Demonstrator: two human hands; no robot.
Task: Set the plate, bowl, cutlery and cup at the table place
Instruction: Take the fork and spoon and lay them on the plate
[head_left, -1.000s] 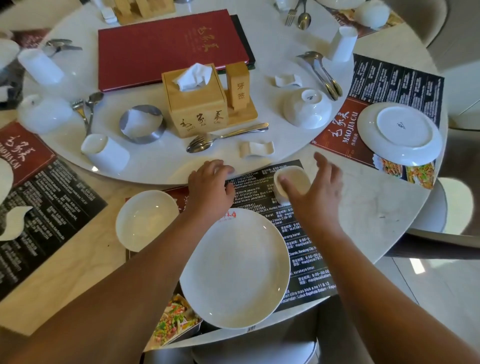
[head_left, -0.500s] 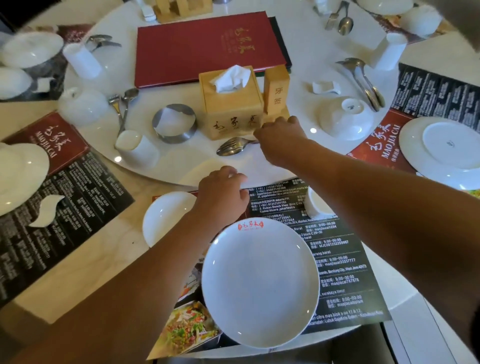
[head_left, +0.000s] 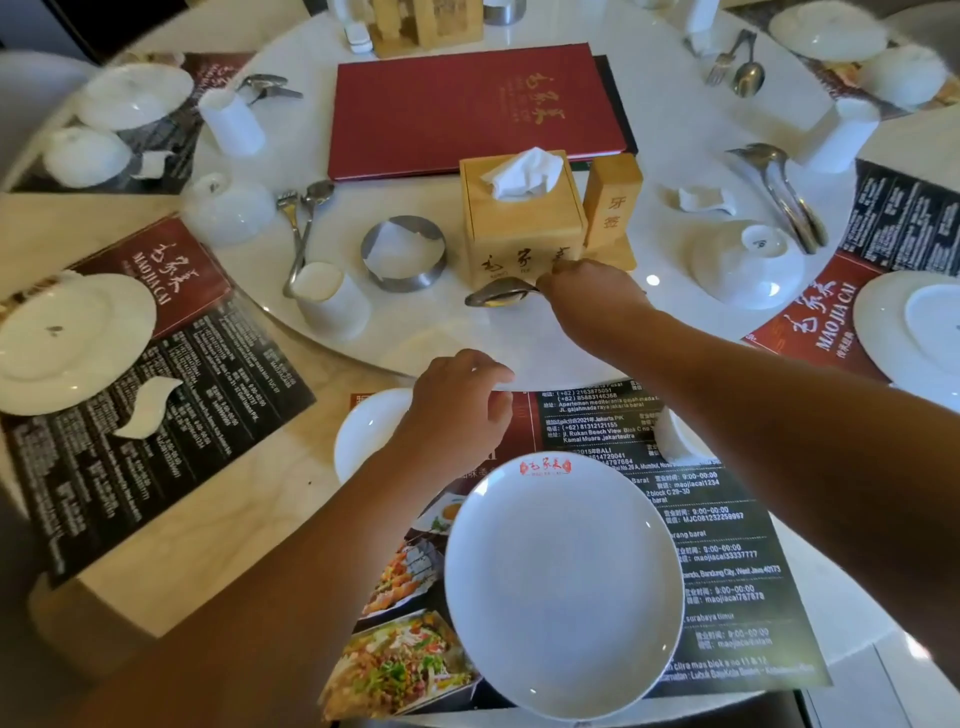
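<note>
Plate bears a red logo; right hand grips cutlery; left hand curled, empty; placemat reads "BALI".

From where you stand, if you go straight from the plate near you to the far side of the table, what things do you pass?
Plate → left hand → spoon held by the right hand → wooden tissue box → red menu.
</note>
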